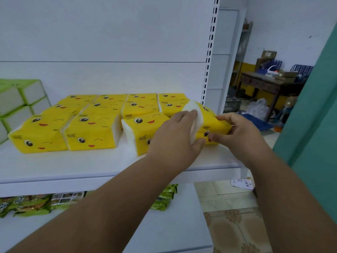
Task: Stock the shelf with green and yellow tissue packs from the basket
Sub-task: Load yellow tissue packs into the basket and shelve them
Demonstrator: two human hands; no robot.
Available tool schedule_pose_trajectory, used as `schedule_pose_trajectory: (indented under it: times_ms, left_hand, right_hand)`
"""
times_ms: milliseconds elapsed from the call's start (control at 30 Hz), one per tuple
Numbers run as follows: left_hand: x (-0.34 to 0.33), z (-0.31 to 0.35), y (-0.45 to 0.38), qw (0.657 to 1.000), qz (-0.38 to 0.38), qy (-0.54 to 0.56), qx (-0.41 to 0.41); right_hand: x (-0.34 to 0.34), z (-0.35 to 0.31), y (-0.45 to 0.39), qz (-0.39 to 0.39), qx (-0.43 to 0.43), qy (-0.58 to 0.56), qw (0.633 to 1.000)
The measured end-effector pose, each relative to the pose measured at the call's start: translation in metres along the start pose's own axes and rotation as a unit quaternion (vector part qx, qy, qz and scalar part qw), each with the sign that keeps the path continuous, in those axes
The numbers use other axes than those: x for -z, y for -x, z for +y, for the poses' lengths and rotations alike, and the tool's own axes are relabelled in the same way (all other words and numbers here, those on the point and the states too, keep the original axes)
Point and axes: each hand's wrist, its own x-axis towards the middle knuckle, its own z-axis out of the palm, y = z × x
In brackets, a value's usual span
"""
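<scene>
Several yellow tissue packs [91, 130] with cartoon faces lie in rows on the white shelf [73, 167]. At the right end of the front row, one yellow pack [213, 121] sits tilted above the shelf board. My left hand [175, 137] grips its white left end, and my right hand [238, 132] holds its right end and front edge. Green tissue packs [20, 99] are stacked at the far left of the same shelf. The basket is out of view.
A slotted white upright [209, 52] bounds the shelf on the right. Green snack bags [27, 205] lie on the shelf below. Beyond the upright are a tiled floor, a dark wooden table [269, 83] with boxes, and a teal panel [313, 125] at far right.
</scene>
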Motion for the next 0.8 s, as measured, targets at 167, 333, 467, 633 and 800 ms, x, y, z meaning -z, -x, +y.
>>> schedule_pose_trajectory:
  times_ms: [167, 333, 467, 633, 800]
  left_hand:
    - [-0.005, -0.010, -0.005, 0.988, 0.003, -0.151, -0.008]
    - [0.009, -0.037, -0.001, 0.988, 0.028, -0.151, 0.012]
    - [0.035, -0.065, 0.007, 0.965, 0.019, -0.253, 0.061]
    - [0.057, -0.096, 0.000, 0.959, -0.110, -0.255, 0.059]
    - [0.057, -0.105, -0.002, 0.964, -0.124, -0.231, 0.031]
  right_hand:
    - [0.002, 0.001, -0.006, 0.014, 0.012, 0.086, 0.996]
    - [-0.023, -0.010, -0.013, 0.009, 0.045, 0.142, 0.989]
    - [-0.047, -0.017, -0.015, 0.017, 0.084, 0.167, 0.982]
    - [-0.068, -0.023, -0.012, 0.035, 0.113, 0.181, 0.976]
    - [-0.076, -0.031, -0.011, 0.035, 0.104, 0.187, 0.976]
